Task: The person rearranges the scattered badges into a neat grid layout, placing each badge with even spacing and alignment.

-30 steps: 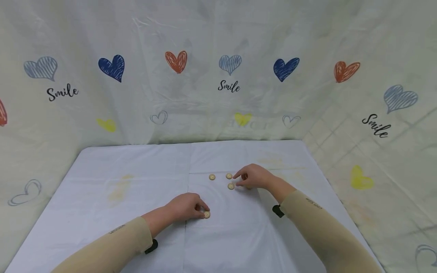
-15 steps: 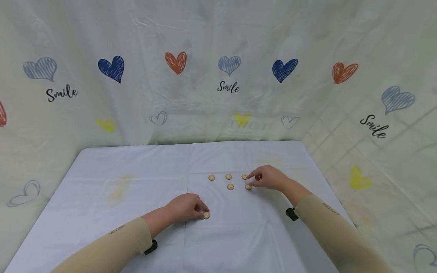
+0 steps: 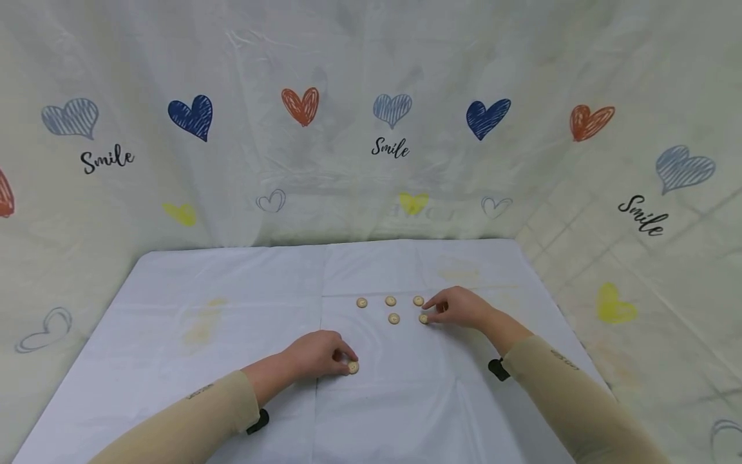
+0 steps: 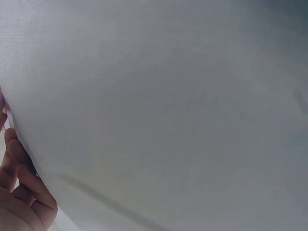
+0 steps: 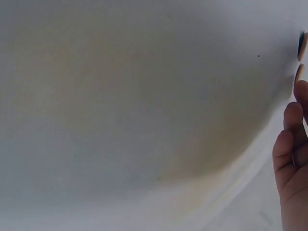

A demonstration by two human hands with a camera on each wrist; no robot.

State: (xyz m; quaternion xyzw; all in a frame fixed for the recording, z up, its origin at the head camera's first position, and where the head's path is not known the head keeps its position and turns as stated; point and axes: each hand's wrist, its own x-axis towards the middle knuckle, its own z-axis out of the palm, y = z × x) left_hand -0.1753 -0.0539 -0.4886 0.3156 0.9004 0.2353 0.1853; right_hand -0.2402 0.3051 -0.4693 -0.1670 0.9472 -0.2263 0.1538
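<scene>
In the head view, my left hand (image 3: 317,353) pinches a round wooden button (image 3: 353,367) at the tabletop between thumb and index finger. My right hand (image 3: 460,307) is beside the right end of a small group of buttons. Its thumb touches the lower right button (image 3: 424,318), while the index fingertip lies just right of the upper right button (image 3: 418,301). Farther left are an upper middle button (image 3: 391,301), a lower middle button (image 3: 394,318) and an upper left button (image 3: 362,302). The right wrist view catches curled fingers (image 5: 294,139) and a button edge (image 5: 302,46).
A white cloth (image 3: 232,283) with creases and faint yellowish stains covers the table. Behind and at the sides hangs a pale curtain (image 3: 342,58) printed with hearts and the word "Smile". The left wrist view is mostly white cloth.
My right hand has moved right, and two more buttons now show in the group. Its index finger has come off the upper right button. My left hand stays with its button.
</scene>
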